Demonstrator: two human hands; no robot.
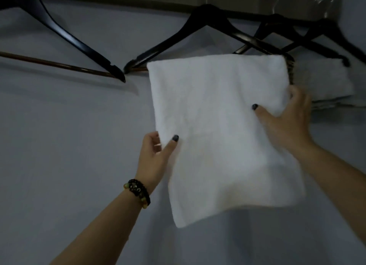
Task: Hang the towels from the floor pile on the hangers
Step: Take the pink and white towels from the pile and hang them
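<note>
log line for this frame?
towel draped on hanger | left hand grip: left edge | right hand grip: right edge

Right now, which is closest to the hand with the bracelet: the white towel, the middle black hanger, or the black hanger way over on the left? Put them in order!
From the left hand:
1. White terry towel, pinched in its fingers, just to the right.
2. Middle black wooden hanger, above, carrying the towel.
3. Far-left black wooden hanger, up and to the left; its lower tip comes nearly as close, so 2 and 3 are tight.

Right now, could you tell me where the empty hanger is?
In the head view, the empty black hanger hangs at upper left, just left of the hanger carrying the white towel.
</note>
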